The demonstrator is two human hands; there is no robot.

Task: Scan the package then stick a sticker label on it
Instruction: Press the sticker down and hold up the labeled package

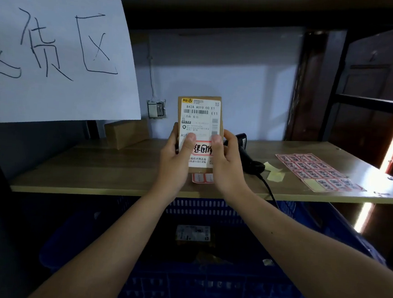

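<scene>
The small flat brown cardboard package with a white printed shipping label is held upright in the air above the front edge of the long pale wooden shelf board, its labelled face turned toward the camera. The left hand wraps its left edge, and the right hand wraps its right edge; both are closed around the package, with the thumbs pressed flat on the label's lower half. Between the thumbs sits a red-bordered white sticker with handwritten black characters, lying on the package's face and seemingly being smoothed down.

Judging by this, the sticking step is at or near its end. Whether the scan is done cannot be read directly, but the black handheld barcode scanner rests on the shelf just behind and right of the package, untouched, which suggests scanning is finished. What probably remains is a last press and setting the package aside.

Further right of the package lies a pink sheet of matching red-bordered stickers, with yellowish backing scraps between it and the scanner. A small strip of blank stickers lies directly below the package. Under the shelf a blue plastic crate holds other parcels.
</scene>
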